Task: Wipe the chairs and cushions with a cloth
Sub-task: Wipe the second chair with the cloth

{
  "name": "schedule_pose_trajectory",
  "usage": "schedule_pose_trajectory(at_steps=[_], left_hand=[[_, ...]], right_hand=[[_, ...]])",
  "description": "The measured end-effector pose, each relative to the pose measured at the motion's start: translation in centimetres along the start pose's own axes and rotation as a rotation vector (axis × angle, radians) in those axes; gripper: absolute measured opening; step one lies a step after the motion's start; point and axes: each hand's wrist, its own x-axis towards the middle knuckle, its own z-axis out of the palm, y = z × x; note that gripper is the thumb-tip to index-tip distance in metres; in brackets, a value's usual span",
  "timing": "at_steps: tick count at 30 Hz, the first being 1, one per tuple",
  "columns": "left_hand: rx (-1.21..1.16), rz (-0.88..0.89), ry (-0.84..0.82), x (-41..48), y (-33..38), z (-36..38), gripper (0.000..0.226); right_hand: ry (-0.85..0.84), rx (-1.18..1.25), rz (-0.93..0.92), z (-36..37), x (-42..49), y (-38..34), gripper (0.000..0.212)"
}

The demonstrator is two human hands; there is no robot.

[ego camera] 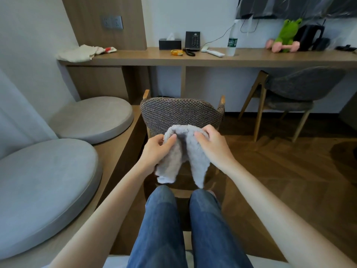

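A fluffy grey cloth (183,153) hangs in front of me, folded over with two ends drooping. My left hand (154,149) pinches its left side between thumb and fingers. My right hand (212,144) grips its right top edge. Both hands hold it just in front of the woven brown back of a wooden chair (179,113), which faces away from me. Two round grey cushions lie on a low wooden bench at the left: a near cushion (44,182) and a far cushion (92,117). A second, dark grey chair (289,93) stands under the desk at the right.
A long wooden desk (251,59) runs along the wall with a tissue box, phone, water bottle (231,41), green frog toy, pink dumbbell and a beige cloth (81,53). My legs in blue jeans (173,229) fill the bottom centre. Wooden floor lies to the right.
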Motion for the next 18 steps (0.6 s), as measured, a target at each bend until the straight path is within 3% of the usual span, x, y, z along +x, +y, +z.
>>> schedule_pose_trajectory(at_steps=[2,4,6,8,10,13,15,18], left_hand=[[-0.339,-0.186,-0.095,0.2,1.0,1.0,0.032],[-0.503,-0.259,-0.166,0.6,1.2,1.2,0.045],[-0.591,-0.293,-0.254,1.1,1.0,1.0,0.066],[-0.592,-0.283,-0.335,1.7,0.6,0.8,0.072],[-0.48,-0.215,-0.295,2.5,0.3,0.9,0.06],[-0.055,0.083,-0.049,5.1,-0.4,0.7,0.032],[0.158,0.287,0.033,7.7,-0.8,0.4,0.035],[0.339,0.41,0.031,12.2,-1.3,0.7,0.046]], right_hand=[[-0.169,0.141,0.04,1.2,-0.8,-0.1,0.012],[-0.285,0.327,0.095,2.2,-1.4,0.5,0.034],[-0.21,0.413,0.138,2.7,-1.4,1.4,0.046],[-0.048,0.475,0.195,2.8,-0.9,2.4,0.032],[0.064,0.479,0.253,2.5,0.1,3.3,0.024],[0.231,0.313,0.171,1.7,2.5,4.2,0.022],[0.337,0.222,0.049,1.4,4.9,4.3,0.024],[0.466,0.078,-0.121,1.9,9.1,4.5,0.027]])
